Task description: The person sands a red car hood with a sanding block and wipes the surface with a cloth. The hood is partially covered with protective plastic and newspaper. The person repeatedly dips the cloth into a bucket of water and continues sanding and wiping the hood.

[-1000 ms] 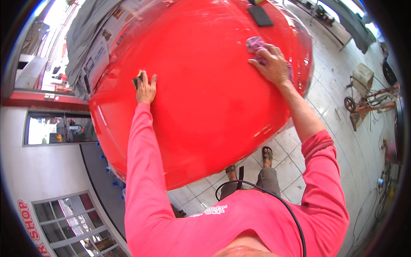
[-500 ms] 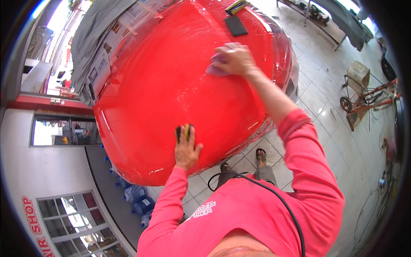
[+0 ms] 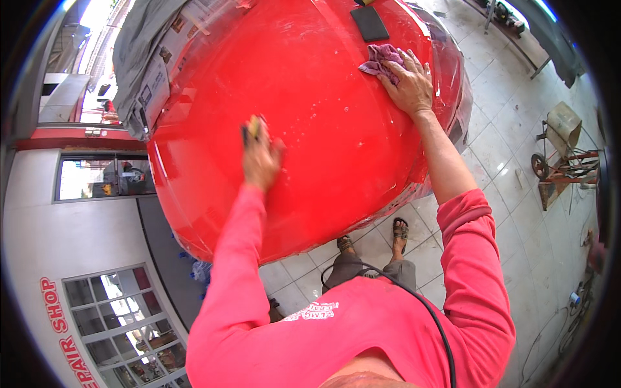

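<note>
this looks like a vehicle body workshop: a big glossy red panel (image 3: 323,187), shaped like a car bonnet, is bordered by masking, with a grey cover sheet (image 3: 132,71) and printed paper (image 3: 154,90) at its upper left and clear plastic film (image 3: 456,87) on its right. right of the panel, a wheeled cart (image 3: 570,171) stands on white floor tiles (image 3: 495,194); left of it, red lettering (image 3: 61,317) marks a pale wall (image 3: 84,239).
</note>
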Available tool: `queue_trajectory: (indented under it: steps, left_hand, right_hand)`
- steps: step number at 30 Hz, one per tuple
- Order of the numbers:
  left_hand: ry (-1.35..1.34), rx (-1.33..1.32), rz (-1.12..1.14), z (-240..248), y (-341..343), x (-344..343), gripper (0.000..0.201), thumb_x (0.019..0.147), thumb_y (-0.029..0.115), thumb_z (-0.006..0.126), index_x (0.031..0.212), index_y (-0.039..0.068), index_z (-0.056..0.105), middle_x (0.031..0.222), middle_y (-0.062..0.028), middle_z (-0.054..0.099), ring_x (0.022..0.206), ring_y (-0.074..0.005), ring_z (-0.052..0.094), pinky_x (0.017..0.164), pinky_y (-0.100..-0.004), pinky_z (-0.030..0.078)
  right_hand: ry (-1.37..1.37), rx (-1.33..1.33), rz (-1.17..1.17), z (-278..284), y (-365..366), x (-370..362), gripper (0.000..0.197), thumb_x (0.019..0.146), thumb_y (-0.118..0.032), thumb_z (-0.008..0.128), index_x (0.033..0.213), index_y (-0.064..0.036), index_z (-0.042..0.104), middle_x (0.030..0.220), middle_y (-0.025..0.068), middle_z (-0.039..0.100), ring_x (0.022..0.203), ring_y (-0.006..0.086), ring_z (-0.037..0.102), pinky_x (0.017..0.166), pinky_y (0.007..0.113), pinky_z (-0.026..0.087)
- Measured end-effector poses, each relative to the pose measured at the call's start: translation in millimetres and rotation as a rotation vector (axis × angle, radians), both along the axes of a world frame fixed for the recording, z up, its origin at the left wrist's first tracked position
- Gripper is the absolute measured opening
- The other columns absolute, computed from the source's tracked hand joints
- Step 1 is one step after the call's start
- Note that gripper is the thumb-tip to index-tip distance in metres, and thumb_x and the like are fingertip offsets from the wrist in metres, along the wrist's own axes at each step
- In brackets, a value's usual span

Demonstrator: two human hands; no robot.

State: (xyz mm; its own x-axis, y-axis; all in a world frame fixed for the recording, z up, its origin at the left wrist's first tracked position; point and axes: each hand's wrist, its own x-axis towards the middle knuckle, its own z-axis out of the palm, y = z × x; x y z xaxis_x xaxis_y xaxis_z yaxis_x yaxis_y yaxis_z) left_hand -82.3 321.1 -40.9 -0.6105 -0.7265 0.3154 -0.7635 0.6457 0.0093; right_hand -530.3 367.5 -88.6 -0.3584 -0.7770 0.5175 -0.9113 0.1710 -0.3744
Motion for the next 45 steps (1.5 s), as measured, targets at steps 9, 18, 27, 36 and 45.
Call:
queue_trajectory:
  steps: [9,18,27,36,45]
  left_hand:
    - [-0.103,0.104,-0.241,47.8,-2.5,-5.6,0.066,0.11,0.038,0.063,0.165,0.005,0.047,0.171,-0.0247,0.043,0.159,-0.0465,0.039,0.131,-0.0536,0.036]
    - [-0.07,-0.021,-0.129,18.8,-18.1,-55.3,0.076,0.114,0.048,0.052,0.165,-0.007,0.041,0.17,-0.0349,0.038,0.161,-0.047,0.034,0.135,-0.0534,0.028]
    - [-0.116,0.035,-0.374,43.9,-14.8,-66.0,0.066,0.108,0.034,0.064,0.164,0.004,0.047,0.169,-0.0251,0.047,0.158,-0.0475,0.04,0.134,-0.055,0.03]
    - [-0.133,-0.049,-0.246,18.3,6.9,-127.4,0.079,0.112,0.046,0.059,0.167,-0.006,0.038,0.17,-0.0352,0.036,0.162,-0.0495,0.031,0.134,-0.0589,0.025]
    - [-0.045,0.075,-0.381,42.6,-89.8,-160.4,0.063,0.112,0.035,0.061,0.164,0.002,0.047,0.165,-0.0291,0.048,0.156,-0.0492,0.041,0.128,-0.0516,0.04]
  right_hand:
    - [-0.079,-0.056,0.021,3.5,3.1,14.7,0.046,0.096,-0.059,0.073,0.134,-0.0343,0.078,0.165,0.0065,0.056,0.159,0.0294,0.044,0.131,0.063,0.028]
    - [-0.104,-0.035,-0.001,6.6,-2.0,8.1,0.045,0.097,-0.057,0.072,0.135,-0.034,0.078,0.166,0.0073,0.055,0.16,0.03,0.043,0.132,0.063,0.027]
    - [-0.169,-0.071,0.04,12.2,4.1,20.6,0.042,0.096,-0.052,0.075,0.133,-0.0315,0.078,0.164,0.0076,0.057,0.159,0.0304,0.044,0.131,0.061,0.029]
    - [-0.185,-0.04,0.018,7.0,0.2,11.1,0.042,0.097,-0.053,0.073,0.135,-0.0333,0.077,0.166,0.0065,0.055,0.16,0.0296,0.043,0.132,0.061,0.027]
    - [-0.212,-0.078,0.044,11.0,3.0,18.1,0.04,0.097,-0.048,0.072,0.134,-0.0329,0.077,0.165,0.0093,0.056,0.159,0.0312,0.043,0.132,0.064,0.027]
